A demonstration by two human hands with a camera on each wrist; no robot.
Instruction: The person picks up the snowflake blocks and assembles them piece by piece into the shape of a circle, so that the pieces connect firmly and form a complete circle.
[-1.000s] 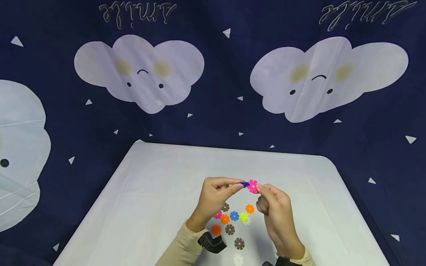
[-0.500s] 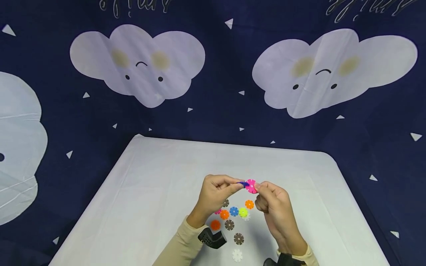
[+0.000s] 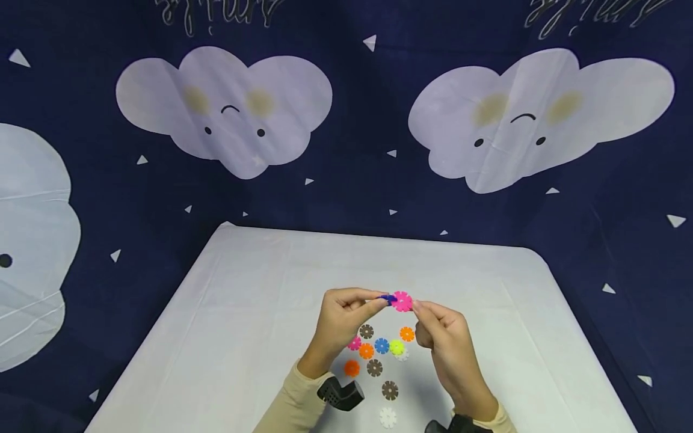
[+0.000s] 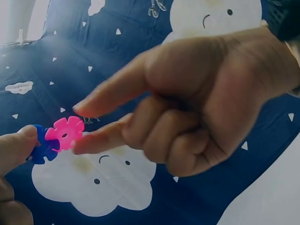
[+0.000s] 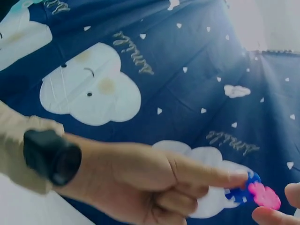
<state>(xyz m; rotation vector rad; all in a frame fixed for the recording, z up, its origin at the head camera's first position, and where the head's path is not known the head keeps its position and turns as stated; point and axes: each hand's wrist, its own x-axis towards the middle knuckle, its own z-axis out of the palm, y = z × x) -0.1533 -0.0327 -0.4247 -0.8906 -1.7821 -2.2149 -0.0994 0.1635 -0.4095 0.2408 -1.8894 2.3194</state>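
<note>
My left hand (image 3: 340,322) pinches a dark blue notched plastic disc (image 3: 388,298) between thumb and fingers, above the table. A pink notched disc (image 3: 402,301) is joined edge-on to it, and the left wrist view shows the pair slotted together, the pink disc (image 4: 65,134) outermost. At the pink disc's right side is my right hand (image 3: 448,352). In the left wrist view its two leading fingertips stand apart, the lower one at the disc's edge; whether it touches is unclear. The other fingers of the right hand (image 4: 187,98) are curled and hold nothing.
On the white table (image 3: 243,337) lie several loose discs: orange (image 3: 352,368), brown (image 3: 390,390), light blue (image 3: 381,346), yellow-green (image 3: 397,347), pink (image 3: 354,343) and white (image 3: 388,417). Behind hangs a navy cloth (image 3: 346,120) with clouds. Both wrists carry black cameras (image 3: 341,394).
My right thumb and finger have parted from the pink disc they were pinching. The left hand, with the joined discs, has shifted slightly left. The head view has tilted a little.
</note>
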